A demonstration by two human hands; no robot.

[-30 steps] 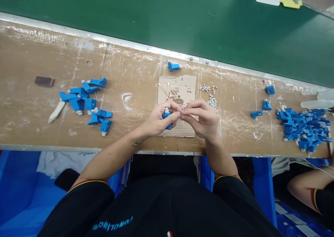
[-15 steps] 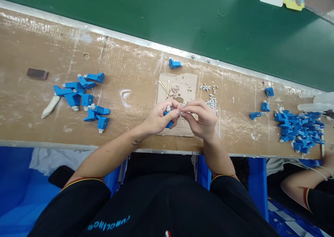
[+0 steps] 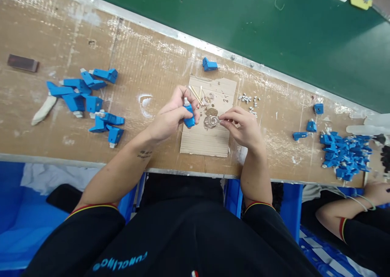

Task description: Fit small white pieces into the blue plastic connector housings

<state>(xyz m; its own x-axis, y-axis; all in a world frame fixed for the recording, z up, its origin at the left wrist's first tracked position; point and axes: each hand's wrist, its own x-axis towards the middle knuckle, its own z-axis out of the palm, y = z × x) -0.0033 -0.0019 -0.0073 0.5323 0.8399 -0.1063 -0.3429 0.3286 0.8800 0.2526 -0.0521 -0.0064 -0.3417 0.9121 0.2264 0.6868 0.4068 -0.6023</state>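
My left hand (image 3: pixel 176 112) is closed around a blue plastic piece (image 3: pixel 189 118) with a pale tip, above the left part of a cardboard sheet (image 3: pixel 204 143). My right hand (image 3: pixel 240 124) pinches thumb and forefinger together over the sheet's right side. What sits between those fingertips is too small to make out. Right by them, a wet, shiny patch (image 3: pixel 210 122) with a ring-like shape lies on the cardboard. Several thin sticks (image 3: pixel 196 93) rest near the sheet's top left. Small grey pieces (image 3: pixel 248 100) are scattered just right of it.
Blue pieces (image 3: pixel 73 102) are spread on the left, beside a whitish strip (image 3: pixel 44 111) and a dark block (image 3: pixel 22 63). A large blue heap (image 3: pixel 345 155) lies right, near another person's arm (image 3: pixel 338 216). One blue piece (image 3: pixel 210 65) stands behind the cardboard.
My hands, fingertips together before, have come apart. The left hand has gone left with the blue piece; the right hand is now down by the wet patch. The view has shifted slightly.
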